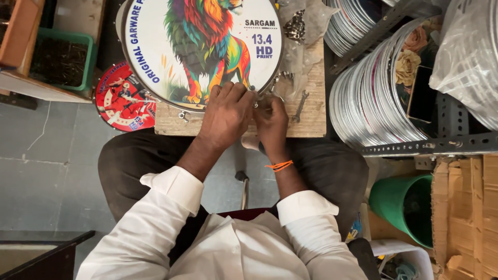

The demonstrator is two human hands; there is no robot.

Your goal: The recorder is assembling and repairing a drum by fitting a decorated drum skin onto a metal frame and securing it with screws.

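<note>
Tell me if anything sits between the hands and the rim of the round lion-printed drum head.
Nothing visible does. The left hand rests on the lower rim of the drum head, and the right hand is at the rim beside it. The small spanner lies off to the right on the wooden board.

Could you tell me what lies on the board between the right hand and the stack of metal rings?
In the head view, a small spanner lies on the wooden board between the right hand and the rings.

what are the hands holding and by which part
Both the left hand and right hand grip the round lion-print drum head at its lower metal rim; any small fitting between the fingers is hidden.
</note>
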